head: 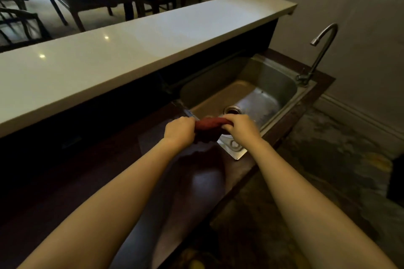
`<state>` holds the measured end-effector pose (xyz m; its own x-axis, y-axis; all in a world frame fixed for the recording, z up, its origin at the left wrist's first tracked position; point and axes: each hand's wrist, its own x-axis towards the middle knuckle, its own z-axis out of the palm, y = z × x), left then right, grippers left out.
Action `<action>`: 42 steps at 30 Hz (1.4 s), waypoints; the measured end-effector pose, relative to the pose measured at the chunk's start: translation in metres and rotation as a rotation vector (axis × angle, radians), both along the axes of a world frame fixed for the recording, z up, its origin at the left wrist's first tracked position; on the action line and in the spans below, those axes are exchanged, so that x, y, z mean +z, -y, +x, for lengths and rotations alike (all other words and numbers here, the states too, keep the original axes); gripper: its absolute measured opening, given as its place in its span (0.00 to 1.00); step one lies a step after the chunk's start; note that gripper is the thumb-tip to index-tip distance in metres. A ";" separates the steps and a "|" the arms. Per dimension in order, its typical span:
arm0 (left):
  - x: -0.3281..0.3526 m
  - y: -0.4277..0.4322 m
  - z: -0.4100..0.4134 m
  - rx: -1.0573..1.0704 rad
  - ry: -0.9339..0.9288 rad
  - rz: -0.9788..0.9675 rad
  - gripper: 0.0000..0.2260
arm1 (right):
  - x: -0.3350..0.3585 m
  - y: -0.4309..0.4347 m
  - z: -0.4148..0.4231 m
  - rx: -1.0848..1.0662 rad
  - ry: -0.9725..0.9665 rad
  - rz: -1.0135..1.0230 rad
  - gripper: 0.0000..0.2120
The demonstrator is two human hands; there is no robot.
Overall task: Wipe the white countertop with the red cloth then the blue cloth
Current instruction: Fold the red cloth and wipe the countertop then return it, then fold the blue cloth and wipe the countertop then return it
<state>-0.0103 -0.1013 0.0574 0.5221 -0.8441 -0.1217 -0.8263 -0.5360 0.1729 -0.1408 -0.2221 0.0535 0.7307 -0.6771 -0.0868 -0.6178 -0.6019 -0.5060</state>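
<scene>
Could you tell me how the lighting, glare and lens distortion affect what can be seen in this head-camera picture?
In the head view the white countertop is brightly lit with small glare spots, while the dark lower counter is deep in shadow; the wide-angle lens bends the countertop edge and stretches the forearms; both the left hand and right hand grip the red cloth in soft, dim light.
</scene>
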 end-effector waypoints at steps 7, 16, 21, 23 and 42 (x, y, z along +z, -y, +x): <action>-0.051 -0.007 -0.019 -0.026 -0.042 0.087 0.13 | -0.047 -0.001 -0.018 0.047 -0.096 0.076 0.14; -0.074 -0.038 -0.042 -0.107 -0.095 0.234 0.18 | -0.069 -0.030 -0.032 0.157 -0.380 0.047 0.19; -0.081 -0.046 -0.049 -0.138 -0.079 0.262 0.27 | -0.066 -0.042 -0.025 0.162 -0.458 0.025 0.24; -0.083 -0.050 -0.050 -0.142 -0.102 0.281 0.33 | -0.065 -0.048 -0.020 0.172 -0.493 0.019 0.27; -0.006 -0.060 0.099 0.150 -0.246 0.227 0.45 | -0.007 -0.037 0.122 0.374 -0.452 -0.042 0.38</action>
